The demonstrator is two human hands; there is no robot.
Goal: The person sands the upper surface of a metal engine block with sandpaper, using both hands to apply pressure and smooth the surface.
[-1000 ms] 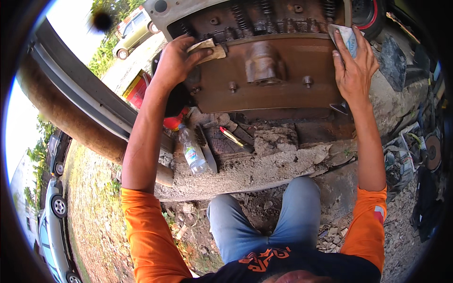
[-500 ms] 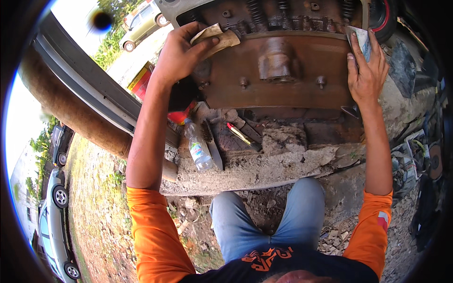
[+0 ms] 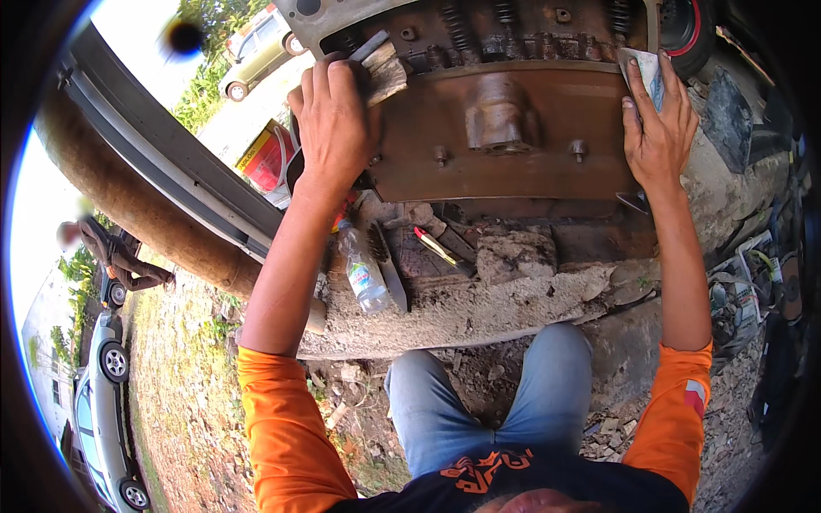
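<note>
Two hands (image 3: 660, 137) with folded pieces at a brown engine block (image 3: 560, 111)

The left hand (image 3: 332, 120) is at the upper left end of the block. Its fingers are bent and close together, clamped on a stained folded piece (image 3: 389, 75), which comes out at the thumb side, over the upper edge of the block. The right hand (image 3: 665, 141) is near the upper right corner. Its fingers are long and slightly apart, lying over a pale folded piece (image 3: 631, 60); whether they pinch it, I cannot tell. The engine block is in front of the person, behind a rough ledge (image 3: 466, 316). On this ledge lie a clear plastic bottle (image 3: 364, 272), a wire brush (image 3: 392, 278) and a red-tipped brush (image 3: 440, 249). A red bucket (image 3: 268, 160) is beyond the left forearm.
</note>
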